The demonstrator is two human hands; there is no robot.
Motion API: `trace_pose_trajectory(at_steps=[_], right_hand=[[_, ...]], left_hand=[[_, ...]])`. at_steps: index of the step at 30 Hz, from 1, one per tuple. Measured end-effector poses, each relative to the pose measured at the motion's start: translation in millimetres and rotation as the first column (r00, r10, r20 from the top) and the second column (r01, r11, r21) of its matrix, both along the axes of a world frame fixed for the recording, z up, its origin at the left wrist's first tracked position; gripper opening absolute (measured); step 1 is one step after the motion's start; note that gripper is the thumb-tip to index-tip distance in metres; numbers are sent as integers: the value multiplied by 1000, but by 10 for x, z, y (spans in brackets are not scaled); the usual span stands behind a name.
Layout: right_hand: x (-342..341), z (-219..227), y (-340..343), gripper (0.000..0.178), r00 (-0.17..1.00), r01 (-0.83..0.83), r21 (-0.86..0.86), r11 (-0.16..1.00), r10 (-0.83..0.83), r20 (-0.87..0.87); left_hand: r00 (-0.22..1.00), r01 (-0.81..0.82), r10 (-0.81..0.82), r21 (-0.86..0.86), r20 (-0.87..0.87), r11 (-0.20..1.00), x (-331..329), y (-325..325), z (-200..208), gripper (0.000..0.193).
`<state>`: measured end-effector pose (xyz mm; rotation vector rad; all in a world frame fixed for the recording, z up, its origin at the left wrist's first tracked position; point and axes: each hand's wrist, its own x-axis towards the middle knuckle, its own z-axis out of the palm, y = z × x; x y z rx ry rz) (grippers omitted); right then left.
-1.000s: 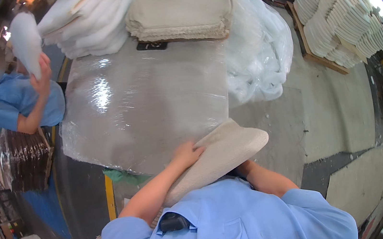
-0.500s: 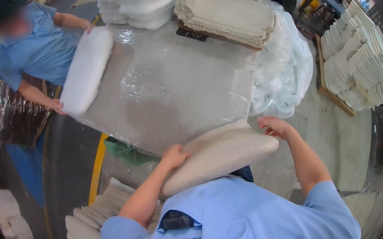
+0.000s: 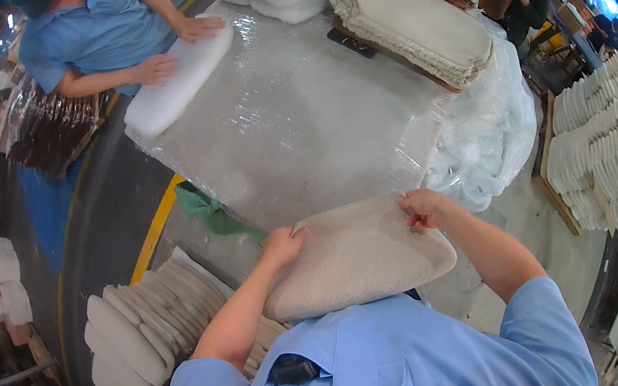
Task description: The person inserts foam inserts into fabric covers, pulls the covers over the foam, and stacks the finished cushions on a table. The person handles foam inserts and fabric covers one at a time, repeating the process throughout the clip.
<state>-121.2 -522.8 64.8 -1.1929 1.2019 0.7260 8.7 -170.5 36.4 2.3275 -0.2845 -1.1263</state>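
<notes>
Hands: 2, both bare, both in view, held in front of the torso and apart from each other. Left hand: fingers curled in and drawn tight in a pinch, back of the hand uppermost, thumb side turned toward the right hand. Right hand: likewise pinched tight, fingers bent, fingertips directed to the left; exact thumb position cannot be made out. It sits slightly higher in view than the left. Left forearm: bare, slanting forward and to the right. Right forearm: bare, slanting forward and to the left. Elbows: both bent, set outward from the torso
</notes>
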Motion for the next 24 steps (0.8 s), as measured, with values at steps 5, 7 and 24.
trace_pose_trajectory(at_steps=[5,7,24], right_hand=[[31,-193,301,17,961,276,-144,950,-273,42],[-15,-219,431,18,970,242,-245,939,-228,86],[-502,208,-28,53,775,77,-546,834,294,559]], left_hand=[[961,8,-44,132,273,991,-189,-130,-82,51],[965,-18,-18,135,260,991,-220,-167,-51,50],[965,-164,189,-147,180,975,-180,837,324,47]])
